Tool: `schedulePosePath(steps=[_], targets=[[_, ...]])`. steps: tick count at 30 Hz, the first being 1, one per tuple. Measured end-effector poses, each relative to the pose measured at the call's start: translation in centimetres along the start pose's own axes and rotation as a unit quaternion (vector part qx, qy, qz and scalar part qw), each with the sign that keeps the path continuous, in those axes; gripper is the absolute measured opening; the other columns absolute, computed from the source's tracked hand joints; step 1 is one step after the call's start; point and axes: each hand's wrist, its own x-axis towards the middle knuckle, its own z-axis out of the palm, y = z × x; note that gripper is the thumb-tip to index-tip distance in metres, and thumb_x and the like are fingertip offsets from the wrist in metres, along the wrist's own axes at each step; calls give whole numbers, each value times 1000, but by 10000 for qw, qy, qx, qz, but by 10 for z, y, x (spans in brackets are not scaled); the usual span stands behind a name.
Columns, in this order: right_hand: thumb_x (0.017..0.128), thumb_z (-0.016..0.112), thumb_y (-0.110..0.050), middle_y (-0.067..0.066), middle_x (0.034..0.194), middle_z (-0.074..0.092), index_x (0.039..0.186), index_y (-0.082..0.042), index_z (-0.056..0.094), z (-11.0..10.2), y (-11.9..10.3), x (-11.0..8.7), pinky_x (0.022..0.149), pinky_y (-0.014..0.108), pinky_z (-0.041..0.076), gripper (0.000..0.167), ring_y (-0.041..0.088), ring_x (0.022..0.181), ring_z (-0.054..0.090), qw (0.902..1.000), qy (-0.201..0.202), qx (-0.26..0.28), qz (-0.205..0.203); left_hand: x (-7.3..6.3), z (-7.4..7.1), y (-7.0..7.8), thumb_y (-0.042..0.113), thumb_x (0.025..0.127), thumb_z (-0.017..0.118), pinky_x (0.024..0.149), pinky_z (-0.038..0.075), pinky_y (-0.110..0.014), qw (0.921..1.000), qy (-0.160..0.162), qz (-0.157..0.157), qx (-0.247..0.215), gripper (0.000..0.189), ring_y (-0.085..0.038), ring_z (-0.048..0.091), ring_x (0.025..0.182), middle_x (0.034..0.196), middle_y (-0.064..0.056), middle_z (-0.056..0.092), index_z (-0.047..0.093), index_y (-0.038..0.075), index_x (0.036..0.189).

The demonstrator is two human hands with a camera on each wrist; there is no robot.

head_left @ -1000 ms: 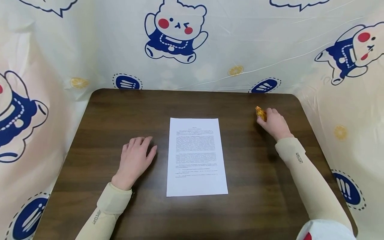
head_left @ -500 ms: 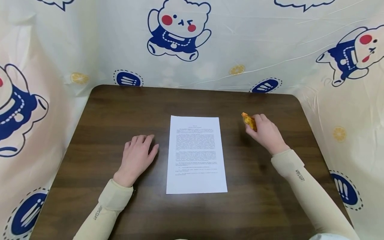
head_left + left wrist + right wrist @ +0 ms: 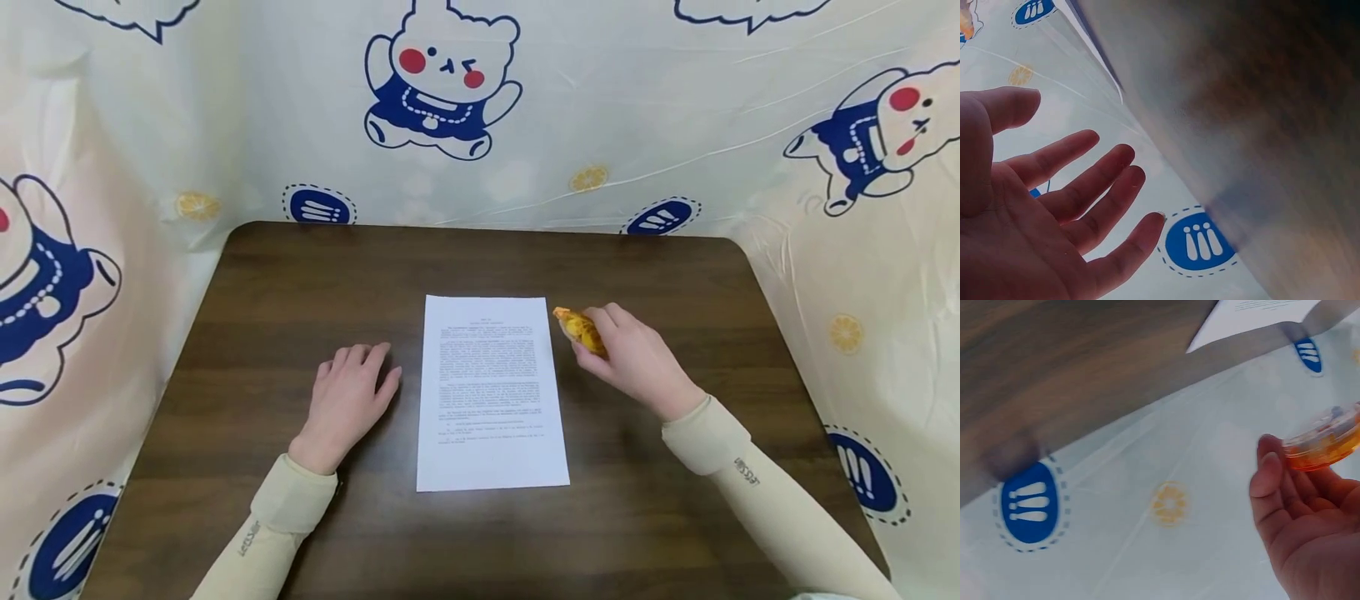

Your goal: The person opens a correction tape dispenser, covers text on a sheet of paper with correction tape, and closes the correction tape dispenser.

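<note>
Here's the right hand (image 3: 633, 358), thumb and fingers pinching an orange see-through object (image 3: 579, 331), its tip poking out of the grip on the side toward the paper (image 3: 491, 400). And that printed sheet lies flat on the dark tabletop (image 3: 487, 262), just left of the right hand, its far right corner near the object's tip. Over on the sheet's other side, the left hand (image 3: 347, 408) is loose and free, palm down, fingers slightly spread, thumb toward the page; whether those fingertips touch the wood, I can't tell. Cream sleeves (image 3: 780, 492) run back from both wrists, and well beyond the hands hangs a pale curtain (image 3: 570, 83) printed with bears.
</note>
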Motion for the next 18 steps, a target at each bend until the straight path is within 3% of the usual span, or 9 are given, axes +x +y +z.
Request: schedulePosePath(steps=[10, 18], targets=[[94, 73, -33, 11, 104, 64, 124, 1, 63, -7, -36, 3, 68, 31, 56, 45, 19, 78, 56, 9971, -40, 23, -758, -1, 1, 2, 30, 102, 66, 93, 46, -65, 10000, -69, -32, 19, 43, -46, 59, 114, 123, -27, 67, 66, -1, 131], [93, 74, -32, 11, 105, 63, 128, 1, 63, -7, -52, 2, 61, 24, 52, 49, 14, 70, 52, 9902, -215, 34, -1383, -1, -1, 3, 30, 102, 66, 93, 47, -65, 10000, -32, -9, 15, 42, -45, 59, 113, 122, -27, 67, 66, 0, 131]])
